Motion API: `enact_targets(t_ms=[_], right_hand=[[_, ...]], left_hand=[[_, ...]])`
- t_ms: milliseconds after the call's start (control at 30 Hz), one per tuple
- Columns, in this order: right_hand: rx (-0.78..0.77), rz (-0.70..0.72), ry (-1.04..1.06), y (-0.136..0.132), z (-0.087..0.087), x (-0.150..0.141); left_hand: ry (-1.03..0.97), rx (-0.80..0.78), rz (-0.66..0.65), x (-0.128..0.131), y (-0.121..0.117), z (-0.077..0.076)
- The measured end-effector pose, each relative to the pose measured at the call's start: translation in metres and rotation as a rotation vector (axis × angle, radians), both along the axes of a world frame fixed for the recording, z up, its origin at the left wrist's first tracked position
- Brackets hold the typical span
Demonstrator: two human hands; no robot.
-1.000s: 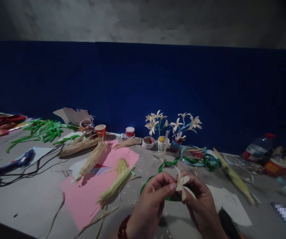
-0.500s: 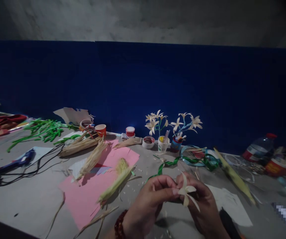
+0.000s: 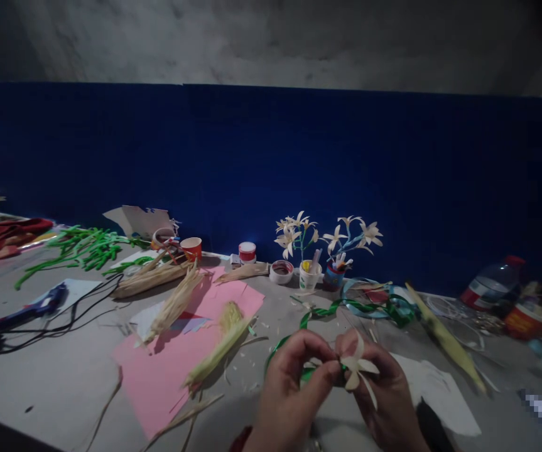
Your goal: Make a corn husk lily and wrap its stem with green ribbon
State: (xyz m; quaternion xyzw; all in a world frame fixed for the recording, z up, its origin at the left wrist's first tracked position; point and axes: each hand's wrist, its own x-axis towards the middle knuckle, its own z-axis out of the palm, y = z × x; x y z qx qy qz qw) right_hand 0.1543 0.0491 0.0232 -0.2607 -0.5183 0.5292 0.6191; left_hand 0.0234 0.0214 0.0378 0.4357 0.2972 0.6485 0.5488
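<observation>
A person's two hands meet low over a cluttered grey counter (image 3: 54, 383), working a small cream husk flower (image 3: 358, 367) between them. The left hand (image 3: 294, 392) is closed in a pinch, thumb and fingertips pressed together at the base of the flower, while the right hand (image 3: 386, 398) curls shut around it from the other side, the pale petals splaying out over its fingers. A green ribbon (image 3: 346, 306) loops across the counter just beyond both hands, its near end passing under the left hand's fingertips. To the left of the left hand lies a pink paper sheet (image 3: 167, 370) with a green-tinged corn husk (image 3: 216, 351) resting on it, and farther left a blue glue gun (image 3: 26, 309) trails its black cord. Beyond the hands, against the dark blue wall, two small cups hold finished flower sprigs (image 3: 330, 235), with a red paper cup (image 3: 191, 247) and a roll of tape (image 3: 281, 270) near them. Well off to the right of the right hand lies a plastic bottle (image 3: 490, 282) on its side.
</observation>
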Motion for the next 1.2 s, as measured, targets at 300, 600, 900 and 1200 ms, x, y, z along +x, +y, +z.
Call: enact_targets(t_ms=[300,600,900,1200], right_hand=[[0.079,0.031,0.005,0.003,-0.009,0.003],[0.107,0.000,-0.015,0.002,-0.006,0.006],[0.051,-0.051,-0.056,-0.008,0.003,-0.001],[-0.024,0.093,0.003,-0.001,-0.007,0.005]], left_hand=[[0.525,0.574,0.365,-0.004,-0.003,-0.007],[0.579,0.551,0.339,-0.006,-0.003,-0.005],[0.552,0.404,0.229,-0.009,-0.006,-0.003],[0.584,0.422,0.276,-0.011,-0.004,-0.006]])
